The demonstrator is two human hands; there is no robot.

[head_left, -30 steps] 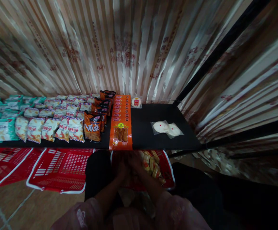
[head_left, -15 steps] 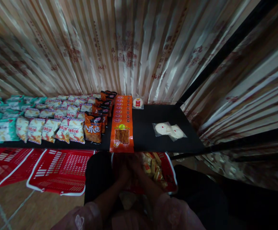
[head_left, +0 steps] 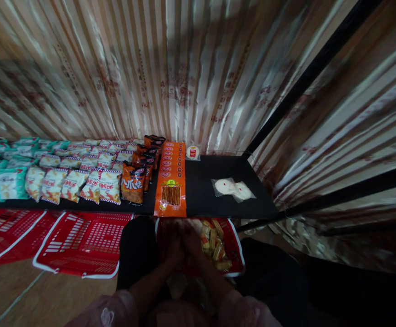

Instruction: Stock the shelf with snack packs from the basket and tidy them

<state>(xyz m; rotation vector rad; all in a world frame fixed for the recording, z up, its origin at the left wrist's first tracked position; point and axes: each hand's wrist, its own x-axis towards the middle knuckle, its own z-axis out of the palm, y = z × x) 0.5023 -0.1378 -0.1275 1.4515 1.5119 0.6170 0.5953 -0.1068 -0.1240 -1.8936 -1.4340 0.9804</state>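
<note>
Both hands are down inside a red basket [head_left: 239,247] between my knees, below the shelf edge. My left hand [head_left: 174,245] and my right hand [head_left: 191,240] are close together in deep shadow. Their fingers are too dark to make out, so I cannot tell what they hold. A pale thing [head_left: 195,223] shows just beyond my right hand. Several yellowish wrapped snack packs [head_left: 214,238] lie in the basket to the right of it. Above, an orange strip of snack packets [head_left: 171,181] lies across the shelf, its front end over the edge.
On the black shelf [head_left: 201,200] stand orange-black snack bags [head_left: 132,184], white bags [head_left: 109,186] and teal bags [head_left: 5,184]. Round white packets [head_left: 233,187] lie at the right, another packet [head_left: 192,153] at the back. A second red basket [head_left: 82,245] sits left. A dark pole [head_left: 286,104] slants right.
The camera view has shifted slightly, moving the shelf's right part left in the picture. Both hands stay in the basket; a pale thing beside my right hand shows more clearly now.
</note>
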